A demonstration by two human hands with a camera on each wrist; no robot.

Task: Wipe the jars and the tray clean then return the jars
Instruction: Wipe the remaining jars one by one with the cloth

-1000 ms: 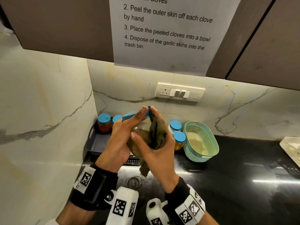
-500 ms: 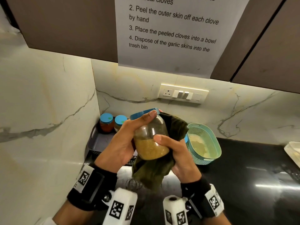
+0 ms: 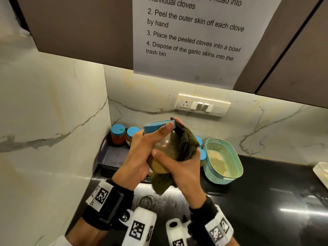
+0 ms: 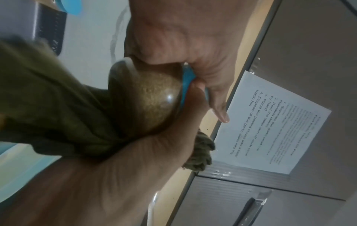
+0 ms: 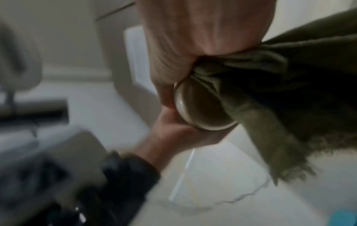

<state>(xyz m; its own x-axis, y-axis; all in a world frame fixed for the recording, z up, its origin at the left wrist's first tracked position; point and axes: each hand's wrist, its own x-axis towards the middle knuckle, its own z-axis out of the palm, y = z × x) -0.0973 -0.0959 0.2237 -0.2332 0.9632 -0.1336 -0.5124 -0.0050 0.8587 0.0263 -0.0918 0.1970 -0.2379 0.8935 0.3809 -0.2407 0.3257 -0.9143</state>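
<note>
My left hand (image 3: 142,155) grips a glass jar (image 3: 164,145) of yellow-brown powder above the counter, tilted, thumb on its blue lid (image 3: 153,126). My right hand (image 3: 179,166) holds a dark green cloth (image 3: 185,144) wrapped round the jar's right side and base, thumb on the glass. The right wrist view shows the jar's bottom (image 5: 201,110) with the cloth (image 5: 270,85) bunched against it. The grey tray (image 3: 110,158) lies in the corner with a red-filled jar (image 3: 118,136) and a second jar (image 3: 132,133) at its back. Two more blue-lidded jars (image 3: 202,155) show behind the cloth.
A teal perforated basket (image 3: 222,161) with pale contents stands right of the tray on the black counter (image 3: 266,192). Marble walls close the corner at left and back; a switch plate (image 3: 202,104) and a printed sheet (image 3: 191,41) hang above. A white container (image 3: 321,171) is at far right.
My right hand has carried the cloth from the jar's front to its far side and base, and the glass now faces me. The left hand keeps its grip.
</note>
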